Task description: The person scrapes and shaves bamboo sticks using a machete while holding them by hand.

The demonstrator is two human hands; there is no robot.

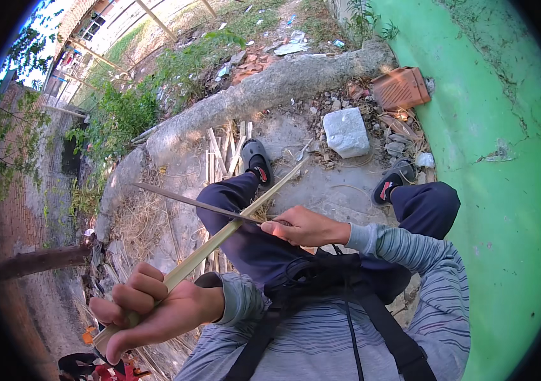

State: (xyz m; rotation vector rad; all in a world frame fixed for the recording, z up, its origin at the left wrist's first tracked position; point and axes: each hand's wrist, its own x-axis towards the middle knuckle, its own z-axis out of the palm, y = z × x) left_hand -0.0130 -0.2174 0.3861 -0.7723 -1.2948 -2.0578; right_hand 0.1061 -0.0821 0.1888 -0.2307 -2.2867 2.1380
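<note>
My left hand (172, 311) is closed around the near end of a long, pale green-yellow bamboo strip (210, 244). The strip slants up to the right across my lap, its far end past my knees. In my closed right hand (315, 227) is the handle of a knife, most of it hidden by my fingers. Its long, narrow dark blade (181, 197) points to the left and crosses the strip, touching it or very close to it, just left of my right hand.
Several cut bamboo strips (223, 152) lie beside my left shoe (256, 162). A pale stone block (347, 132) and an orange hollow brick (400, 89) are ahead, near the green wall (499, 190) on my right. A low rough concrete curb (270, 89) curves across the front.
</note>
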